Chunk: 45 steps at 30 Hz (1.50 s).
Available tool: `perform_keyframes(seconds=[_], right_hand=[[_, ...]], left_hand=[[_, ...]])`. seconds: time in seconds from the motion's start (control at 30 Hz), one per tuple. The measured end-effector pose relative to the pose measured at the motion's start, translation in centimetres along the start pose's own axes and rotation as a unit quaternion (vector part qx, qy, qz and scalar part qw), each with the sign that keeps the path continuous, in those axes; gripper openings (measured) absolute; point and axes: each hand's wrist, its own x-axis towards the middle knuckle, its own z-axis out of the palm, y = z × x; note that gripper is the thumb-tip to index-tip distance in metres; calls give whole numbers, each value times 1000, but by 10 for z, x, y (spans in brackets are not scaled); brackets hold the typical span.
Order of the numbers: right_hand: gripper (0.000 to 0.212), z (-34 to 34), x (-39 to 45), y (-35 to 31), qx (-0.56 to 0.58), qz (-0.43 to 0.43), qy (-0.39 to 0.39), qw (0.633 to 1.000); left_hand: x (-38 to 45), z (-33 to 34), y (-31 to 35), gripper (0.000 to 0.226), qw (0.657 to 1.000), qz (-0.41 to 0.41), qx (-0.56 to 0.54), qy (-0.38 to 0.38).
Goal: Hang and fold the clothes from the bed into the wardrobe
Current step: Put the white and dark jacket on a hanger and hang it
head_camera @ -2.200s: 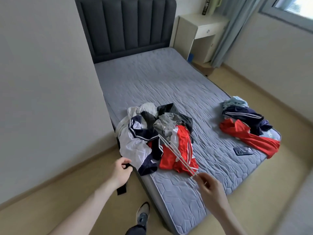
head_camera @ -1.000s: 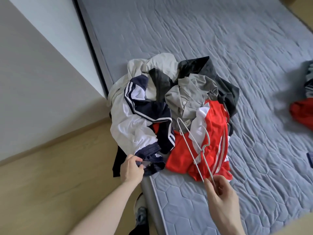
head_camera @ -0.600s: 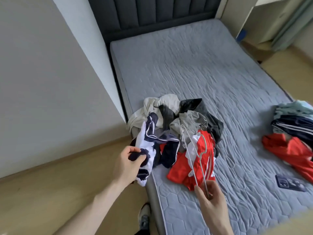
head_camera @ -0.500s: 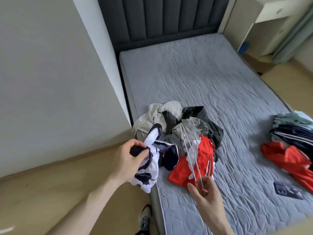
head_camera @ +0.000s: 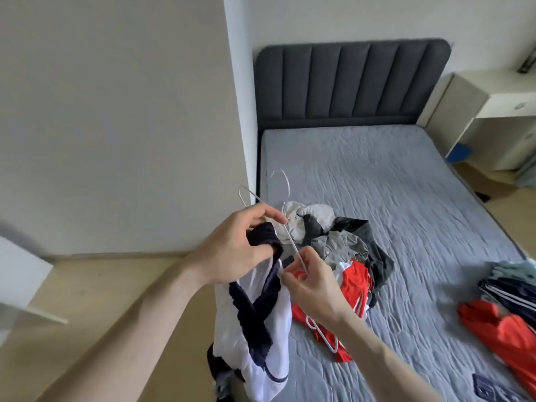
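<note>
The left hand [head_camera: 237,245] gripped the dark navy collar of a white and navy garment [head_camera: 261,323], its fingers curled round the bunched fabric, while thumb and forefinger also pinched one wire arm of a white wire hanger [head_camera: 285,227]. The garment hung below that hand, off the near edge of the bed [head_camera: 406,175] and clear of the mattress. The right hand [head_camera: 313,285] was just beside the left, its fingertips pinching the hanger wire lower down; the hanger's hook rose above the left hand and another bend of white wire showed below the right wrist. Whether that lower piece belonged to the same hanger could not be told. Behind the hands a pile of clothes [head_camera: 342,250] lay on the mattress, grey, black, cream and red pieces heaped together. A second pile [head_camera: 510,303], red and navy, lay well apart at the right edge of the bed
</note>
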Motion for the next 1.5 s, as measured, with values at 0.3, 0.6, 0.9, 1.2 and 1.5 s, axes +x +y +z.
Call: perform_keyframes(seconds=[0.3,0.6,0.9,1.2,1.5], right_hand=[[47,10,-30,-25,7,-30,-107,994],[40,-23,-21,-44,228,8,19,973],[36,-73,-25,-11,107,33,32,993],[30,-96,-38,6,-113,4,-38,993],[28,-120,-65,-33,-164,-161,-94,969]], left_hand=[[-69,16,13,39,993,-10,-34,112],[-135,12,-87,43,943,-162,208,203],[-176,9,-146,23,846,-422,-163,283],[-131,-8,-49,30,880,-309,-318,168],[-113,-28,-30,54,913,-326,-127,212]])
